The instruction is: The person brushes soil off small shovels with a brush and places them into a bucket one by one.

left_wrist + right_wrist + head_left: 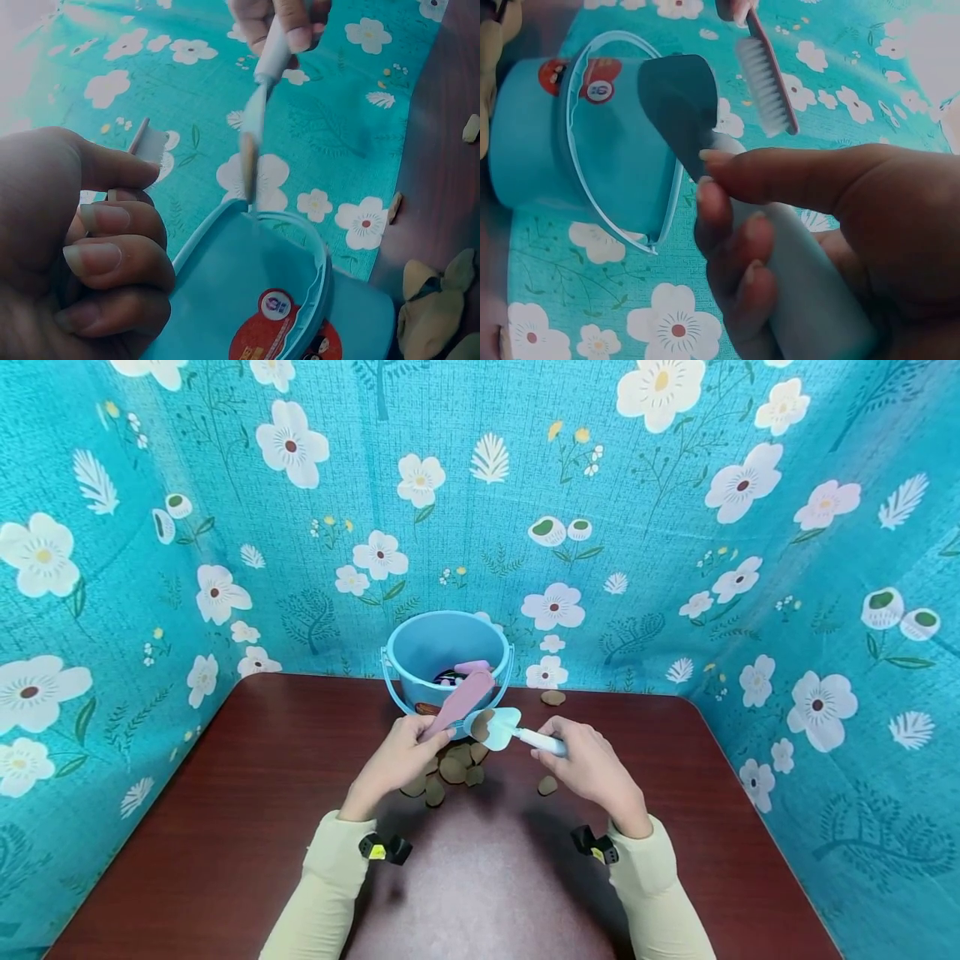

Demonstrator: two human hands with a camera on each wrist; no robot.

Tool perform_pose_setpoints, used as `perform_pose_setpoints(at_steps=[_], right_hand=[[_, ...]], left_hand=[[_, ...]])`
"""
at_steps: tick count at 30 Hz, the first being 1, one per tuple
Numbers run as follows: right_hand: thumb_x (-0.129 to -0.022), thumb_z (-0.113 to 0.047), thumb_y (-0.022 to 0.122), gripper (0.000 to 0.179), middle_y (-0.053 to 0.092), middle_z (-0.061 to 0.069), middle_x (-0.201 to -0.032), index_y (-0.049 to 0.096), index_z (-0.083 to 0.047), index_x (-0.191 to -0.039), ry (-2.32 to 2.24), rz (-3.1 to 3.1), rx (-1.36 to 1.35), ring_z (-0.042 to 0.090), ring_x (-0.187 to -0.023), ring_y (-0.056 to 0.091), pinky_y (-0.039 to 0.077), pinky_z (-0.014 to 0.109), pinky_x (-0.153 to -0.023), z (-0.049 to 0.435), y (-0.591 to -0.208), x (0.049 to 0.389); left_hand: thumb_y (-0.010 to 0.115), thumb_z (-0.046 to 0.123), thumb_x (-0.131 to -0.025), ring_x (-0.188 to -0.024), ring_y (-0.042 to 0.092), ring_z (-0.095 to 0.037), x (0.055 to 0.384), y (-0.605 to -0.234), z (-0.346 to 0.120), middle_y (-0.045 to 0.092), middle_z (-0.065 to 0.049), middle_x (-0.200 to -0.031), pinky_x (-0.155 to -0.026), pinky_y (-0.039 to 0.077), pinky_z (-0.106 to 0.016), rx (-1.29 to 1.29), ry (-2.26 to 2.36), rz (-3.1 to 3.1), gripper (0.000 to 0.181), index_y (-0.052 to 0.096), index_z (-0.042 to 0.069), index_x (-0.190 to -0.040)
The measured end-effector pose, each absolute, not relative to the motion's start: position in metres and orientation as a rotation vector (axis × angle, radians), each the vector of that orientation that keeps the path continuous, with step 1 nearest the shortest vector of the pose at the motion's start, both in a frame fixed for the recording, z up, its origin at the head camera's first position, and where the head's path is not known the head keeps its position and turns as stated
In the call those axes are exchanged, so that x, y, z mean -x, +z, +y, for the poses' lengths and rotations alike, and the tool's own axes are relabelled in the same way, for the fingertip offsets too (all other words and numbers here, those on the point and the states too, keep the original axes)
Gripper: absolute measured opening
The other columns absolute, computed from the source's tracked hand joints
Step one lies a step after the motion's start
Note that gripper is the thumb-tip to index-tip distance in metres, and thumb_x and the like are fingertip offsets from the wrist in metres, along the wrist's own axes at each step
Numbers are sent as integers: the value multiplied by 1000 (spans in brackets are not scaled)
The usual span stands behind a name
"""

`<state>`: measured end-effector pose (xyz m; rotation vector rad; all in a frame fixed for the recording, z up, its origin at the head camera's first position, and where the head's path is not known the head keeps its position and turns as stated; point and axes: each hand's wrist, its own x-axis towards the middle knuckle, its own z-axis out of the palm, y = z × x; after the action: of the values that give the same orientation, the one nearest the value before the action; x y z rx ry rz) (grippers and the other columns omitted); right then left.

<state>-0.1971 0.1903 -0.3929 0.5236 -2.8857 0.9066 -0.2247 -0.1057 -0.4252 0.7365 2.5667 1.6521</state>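
Observation:
My left hand [393, 760] holds a pink-backed brush [463, 695] by its handle, and white bristles [763, 86] show in the right wrist view. The fingers of my right hand [591, 763] are curled round the white handle of a light blue toy shovel [506, 727]. On the shovel's blade lies a flat brown piece [482, 725], like a stone. Both tools are held in front of a blue bucket [442, 645], the brush overlapping its near rim in the head view. Several similar brown pieces [452, 770] lie in a heap below the hands.
Pink and dark things [472, 667] sit inside the bucket; their kind is unclear. Single brown pieces lie on the dark red table [247, 793], one right of the bucket [553, 697] and one near my right hand [547, 786]. Blue flowered cloth [450, 527] surrounds the table's back and sides.

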Motion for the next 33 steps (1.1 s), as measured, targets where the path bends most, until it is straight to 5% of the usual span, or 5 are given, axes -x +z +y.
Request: perform_pose_setpoints(at_steps=[14,23,33], right_hand=[[-88,-15,80,19,60,0,-75,66,-10,-100,935,-2789,-483,14,-60,52,44,34,-61,188,-390,195],[-86,-14,80,13,59,-4,-69,69,-12,-92,882,-2805,-463,13,-58,52,44,34,-61,191,-389,194],[-86,-13,81,16,63,0,-75,70,-9,-98,910,-2811,-401,18,-66,51,42,36,-63,198,-384,193]], left_hand=[[60,32,-103,-53,43,-8,212,-438,-63,51,2,-61,-48,33,-26,-788,1536,2509,33,58,15,-75],[58,22,-105,-45,40,-10,226,-458,-63,42,3,-55,-46,33,-26,-742,1609,2528,34,55,3,-77],[61,20,-102,-47,34,-9,239,-462,-78,39,3,-56,-46,29,-26,-640,1533,2723,33,52,13,-72]])
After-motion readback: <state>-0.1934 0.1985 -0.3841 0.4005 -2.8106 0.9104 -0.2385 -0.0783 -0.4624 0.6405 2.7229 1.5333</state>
